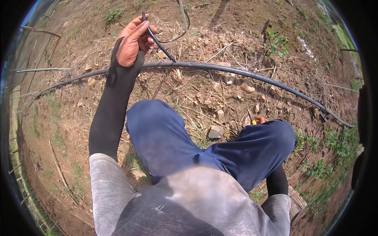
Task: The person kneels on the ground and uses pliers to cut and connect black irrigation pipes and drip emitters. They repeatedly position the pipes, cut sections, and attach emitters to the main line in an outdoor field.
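My left hand (pixel 133 44) pinches a thin black tube (pixel 160 45) between thumb and fingers. The tube slants down to the right, and its lower end meets a long black irrigation pipe (pixel 220 67) lying across the ground. My right hand (pixel 260 118) is mostly hidden behind my right knee; only some fingertips show. They are closed on a small yellow-handled tool (pixel 253 122) with a narrow pointed tip standing up. The tool's exact kind cannot be made out.
A thin dark hose (pixel 183 36) curves beside a pale upright stake (pixel 184 21) beyond my left hand. Stones (pixel 247 86) and dry straw lie along the pipe. A leafy plant (pixel 277 44) grows beyond it. A dark fitting (pixel 323 112) sits on the pipe at the right.
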